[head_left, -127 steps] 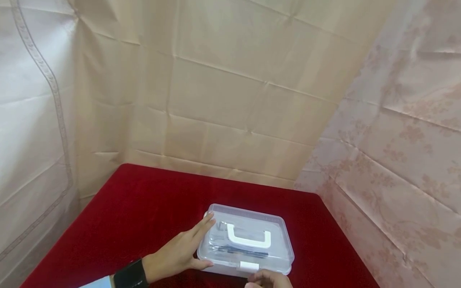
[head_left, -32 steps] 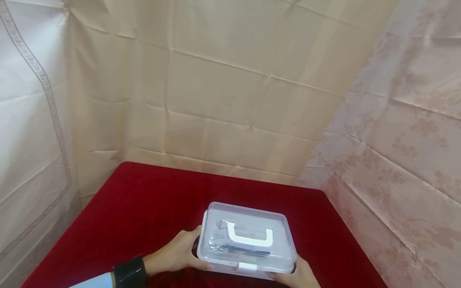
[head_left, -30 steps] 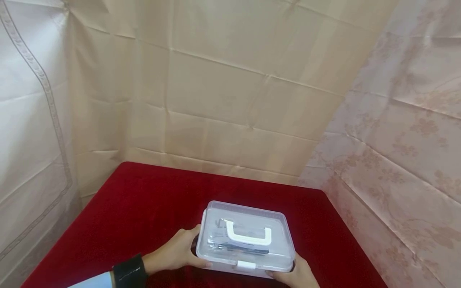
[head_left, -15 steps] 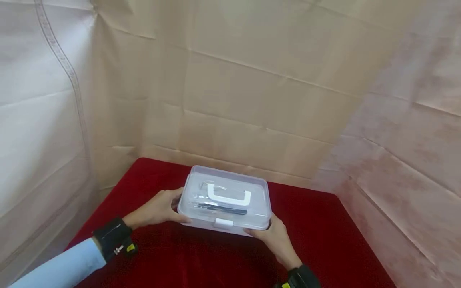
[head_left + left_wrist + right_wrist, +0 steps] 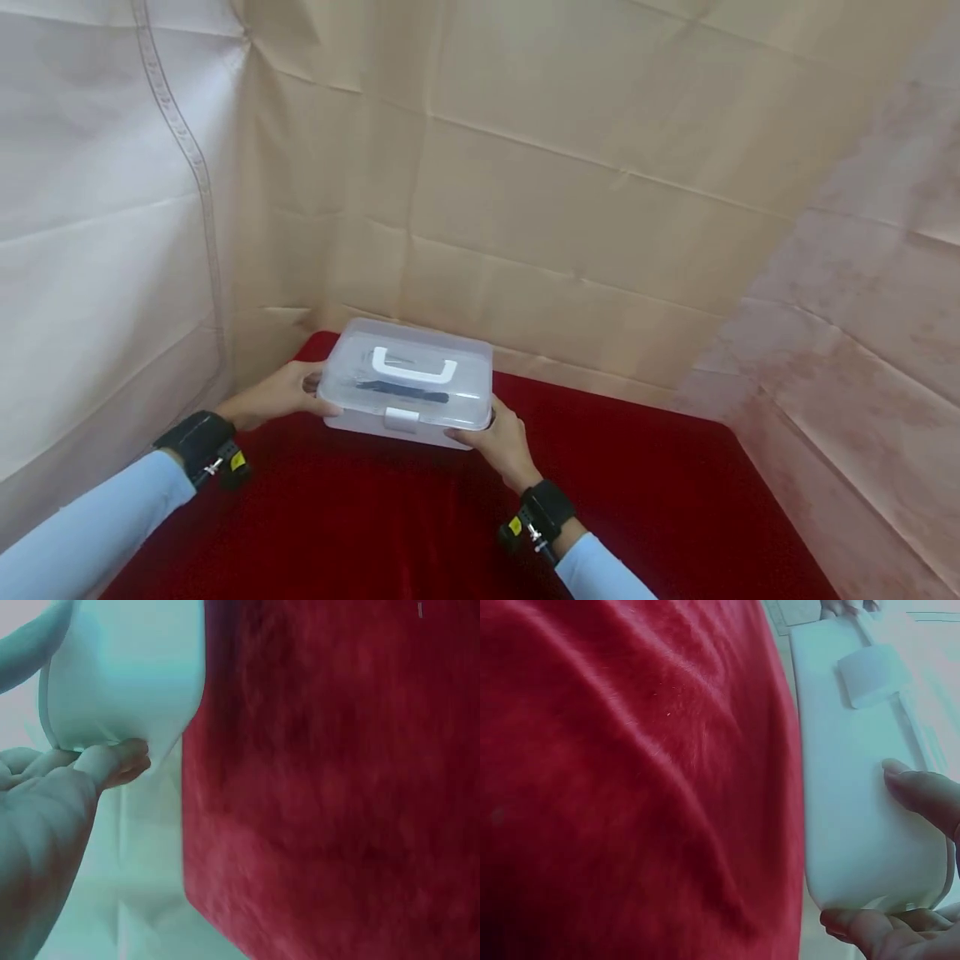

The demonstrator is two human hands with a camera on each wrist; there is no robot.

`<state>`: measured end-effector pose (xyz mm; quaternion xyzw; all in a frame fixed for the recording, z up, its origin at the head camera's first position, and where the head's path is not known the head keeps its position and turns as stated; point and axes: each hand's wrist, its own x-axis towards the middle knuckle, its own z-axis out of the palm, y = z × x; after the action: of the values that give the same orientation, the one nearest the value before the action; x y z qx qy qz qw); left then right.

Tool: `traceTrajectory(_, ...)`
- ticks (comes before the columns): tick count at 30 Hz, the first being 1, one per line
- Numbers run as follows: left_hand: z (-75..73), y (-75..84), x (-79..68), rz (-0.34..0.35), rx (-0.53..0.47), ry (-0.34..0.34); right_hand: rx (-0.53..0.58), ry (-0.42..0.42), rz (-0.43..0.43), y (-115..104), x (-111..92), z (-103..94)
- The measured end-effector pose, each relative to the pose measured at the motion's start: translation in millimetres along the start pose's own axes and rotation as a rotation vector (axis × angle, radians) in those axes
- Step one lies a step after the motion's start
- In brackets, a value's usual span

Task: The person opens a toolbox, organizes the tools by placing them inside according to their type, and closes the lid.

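Between both hands is a translucent plastic storage box (image 5: 472,367), its lid down, with a white carrying handle (image 5: 412,372) and a white front latch (image 5: 402,419). A dark slim item (image 5: 402,392) and other small pieces show through the lid. My left hand (image 5: 291,390) grips the box's left end, thumb at the front; the left wrist view shows its fingers curled at the box's lower end. At the opposite end my right hand (image 5: 501,442) grips likewise, thumb (image 5: 922,795) on the front wall and fingers by the bottom edge in the right wrist view.
A red cloth-covered table (image 5: 600,483) lies below, and the box overlaps its far left corner in the head view. Beige curtain (image 5: 525,208) hangs behind, pale curtain (image 5: 97,250) at the left and flowered curtain (image 5: 847,333) at the right.
Earlier, my left hand rested on the lid's left side and my right was at the latch. Both then took the box's ends, and the box has moved away and left.
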<state>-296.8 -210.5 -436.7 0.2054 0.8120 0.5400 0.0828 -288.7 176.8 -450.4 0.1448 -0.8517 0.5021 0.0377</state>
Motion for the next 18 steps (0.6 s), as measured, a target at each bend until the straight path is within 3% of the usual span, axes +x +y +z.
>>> traceTrajectory(3,-10.0,-9.4,1.8,-0.002,-0.034,0.036,-0.032,0.016,-0.008,-1,11,14.1)
traceTrajectory(8,-17.8,-21.7,3.6,-0.044,-0.062,0.034,-0.042,0.032,-0.003,2,19,31.2)
traceTrajectory(18,-27.0,-39.3,10.0,-0.069,-0.058,0.047,-0.010,0.038,0.007,2,35,44.7)
